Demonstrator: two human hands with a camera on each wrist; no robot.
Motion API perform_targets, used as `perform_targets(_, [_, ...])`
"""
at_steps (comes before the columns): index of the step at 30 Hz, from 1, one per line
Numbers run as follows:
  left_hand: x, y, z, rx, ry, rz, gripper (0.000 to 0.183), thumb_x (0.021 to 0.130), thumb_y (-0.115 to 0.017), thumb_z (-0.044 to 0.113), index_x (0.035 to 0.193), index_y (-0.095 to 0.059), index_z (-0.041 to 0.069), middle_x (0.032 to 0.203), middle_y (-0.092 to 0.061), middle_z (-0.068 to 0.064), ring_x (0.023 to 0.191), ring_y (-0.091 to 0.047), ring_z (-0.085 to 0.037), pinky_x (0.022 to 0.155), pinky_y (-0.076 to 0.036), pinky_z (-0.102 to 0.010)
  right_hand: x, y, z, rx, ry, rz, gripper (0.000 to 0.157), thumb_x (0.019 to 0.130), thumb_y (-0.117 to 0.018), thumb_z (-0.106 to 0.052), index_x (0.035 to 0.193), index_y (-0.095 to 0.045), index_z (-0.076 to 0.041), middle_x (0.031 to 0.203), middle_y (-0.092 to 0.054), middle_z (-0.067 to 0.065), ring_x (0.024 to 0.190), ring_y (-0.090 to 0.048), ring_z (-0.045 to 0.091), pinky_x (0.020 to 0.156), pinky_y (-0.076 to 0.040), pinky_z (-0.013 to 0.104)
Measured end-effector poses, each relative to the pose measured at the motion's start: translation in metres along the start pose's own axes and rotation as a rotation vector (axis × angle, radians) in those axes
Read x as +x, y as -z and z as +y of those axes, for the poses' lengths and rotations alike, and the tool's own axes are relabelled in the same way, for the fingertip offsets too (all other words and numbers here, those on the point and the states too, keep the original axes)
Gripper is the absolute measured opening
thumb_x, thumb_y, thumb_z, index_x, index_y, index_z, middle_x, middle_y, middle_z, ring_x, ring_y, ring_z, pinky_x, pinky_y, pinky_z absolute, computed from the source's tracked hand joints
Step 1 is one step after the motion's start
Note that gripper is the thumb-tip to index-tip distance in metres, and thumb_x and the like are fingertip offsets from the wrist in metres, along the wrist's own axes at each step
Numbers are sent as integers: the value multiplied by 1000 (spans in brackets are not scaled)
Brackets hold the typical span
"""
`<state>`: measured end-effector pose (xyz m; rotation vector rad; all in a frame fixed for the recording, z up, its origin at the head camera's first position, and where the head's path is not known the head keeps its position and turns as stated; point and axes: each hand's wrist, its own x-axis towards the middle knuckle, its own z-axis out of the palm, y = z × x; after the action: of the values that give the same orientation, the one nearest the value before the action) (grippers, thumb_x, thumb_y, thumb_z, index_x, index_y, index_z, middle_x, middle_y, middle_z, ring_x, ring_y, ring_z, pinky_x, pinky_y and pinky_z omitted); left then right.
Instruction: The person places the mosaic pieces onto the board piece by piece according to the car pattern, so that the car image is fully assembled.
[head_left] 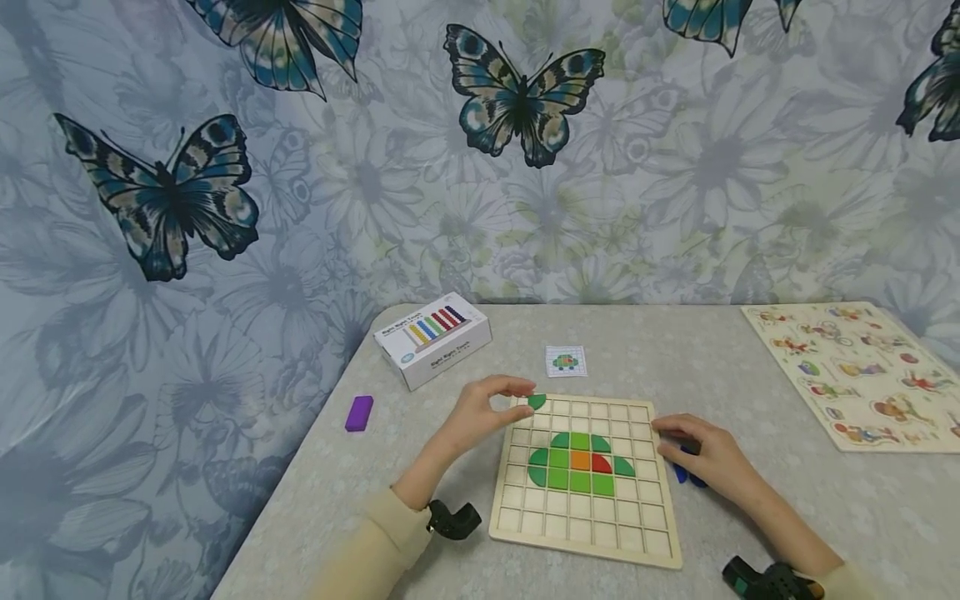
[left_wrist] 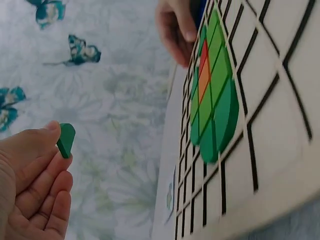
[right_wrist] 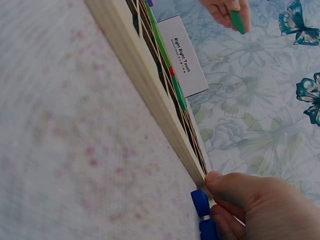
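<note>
My left hand (head_left: 480, 410) pinches a green quarter-circle tile (head_left: 537, 402) between thumb and fingertips, above the far left corner of a wooden grid board (head_left: 585, 533). The same tile (left_wrist: 66, 140) shows edge-on in the left wrist view. Green squares, rounded dark green tiles, an orange square (head_left: 580, 461) and a red quarter-circle (head_left: 601, 463) sit together in the board's middle cells. My right hand (head_left: 705, 454) grips the board's right edge near the far corner, thumb (right_wrist: 222, 182) against the wood. Blue pieces (right_wrist: 201, 202) lie beside the board, partly hidden under this hand.
Behind the board lies a small pattern card (head_left: 566, 362) with a tile picture. A white box (head_left: 435, 337) labelled Right Right Touch stands at the back left, with a purple block (head_left: 359, 413) nearer. To the right lies a large picture board (head_left: 862, 375). A wall borders the table's back.
</note>
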<state>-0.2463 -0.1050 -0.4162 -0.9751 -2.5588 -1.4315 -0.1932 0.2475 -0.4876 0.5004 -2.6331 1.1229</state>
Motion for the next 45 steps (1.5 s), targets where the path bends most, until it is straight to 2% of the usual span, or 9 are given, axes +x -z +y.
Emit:
perform_targets(4, [1, -24, 21, 29, -83, -114, 35, 86, -71, 23, 118, -66, 11, 110, -66, 4, 100, -58, -13, 88, -48, -40, 2, 0, 1, -13, 4, 5, 30, 86, -71, -18, 114, -67, -9, 113, -63, 4, 99, -62, 21, 79, -52, 28])
perform_targets(8, [3, -49, 31, 100, -187, -213, 35, 86, -71, 21, 117, -66, 7, 110, -66, 1, 99, -58, -10, 86, -49, -31, 1, 0, 2, -5, 9, 13, 29, 86, -71, -17, 113, -67, -7, 112, -64, 5, 98, -62, 21, 78, -52, 27])
perform_targets(16, [4, -88, 35, 210, -280, -309, 33, 85, -71, 25, 114, -68, 10, 107, -67, 5, 98, -56, 0, 85, -40, -10, 1, -1, 0, 32, 26, 18, 29, 86, -71, -16, 113, -67, -6, 111, -64, 6, 97, -63, 22, 78, -52, 27])
perform_targets(20, [-1, -101, 31, 296, -323, -352, 33, 87, -69, 27, 115, -68, 10, 105, -67, 5, 96, -56, 1, 83, -39, -6, 1, -1, 1, 45, 33, 12, 30, 85, -71, -15, 114, -67, -6, 112, -64, 7, 97, -64, 22, 78, -52, 26])
perform_targets(24, [-4, -109, 27, 383, -341, -366, 33, 88, -67, 30, 117, -67, 13, 109, -66, 8, 101, -54, 0, 88, -36, -8, 1, -1, 2, 38, 33, 13, 30, 85, -72, -15, 114, -67, -6, 111, -64, 6, 97, -63, 21, 78, -52, 24])
perform_targets(28, [-6, -113, 24, 412, -346, -375, 33, 90, -65, 31, 118, -66, 15, 113, -65, 9, 105, -53, 0, 92, -35, -11, 1, 0, 1, 31, 33, 10, 30, 85, -71, -15, 114, -67, -6, 111, -64, 6, 96, -63, 21, 78, -52, 26])
perform_targets(32, [-6, -115, 24, 425, -362, -369, 32, 91, -64, 31, 118, -66, 15, 115, -64, 9, 106, -53, 0, 93, -35, -11, 0, 0, 0, 31, 32, 9, 30, 86, -71, -16, 114, -67, -7, 111, -64, 6, 96, -64, 23, 78, -53, 28])
perform_targets(38, [-6, -115, 25, 427, -366, -346, 32, 90, -65, 32, 117, -66, 15, 113, -65, 9, 104, -53, -1, 91, -36, -10, 0, 1, 1, 21, 32, 10, 31, 85, -72, -16, 114, -67, -7, 111, -63, 5, 96, -63, 18, 78, -52, 23])
perform_targets(45, [-7, -114, 25, 408, -361, -336, 32, 89, -66, 32, 116, -67, 15, 112, -65, 10, 103, -53, 0, 90, -36, -9, 0, 0, 1, 37, 36, 8, 30, 86, -71, -15, 114, -67, -6, 111, -64, 5, 95, -63, 18, 77, -52, 25])
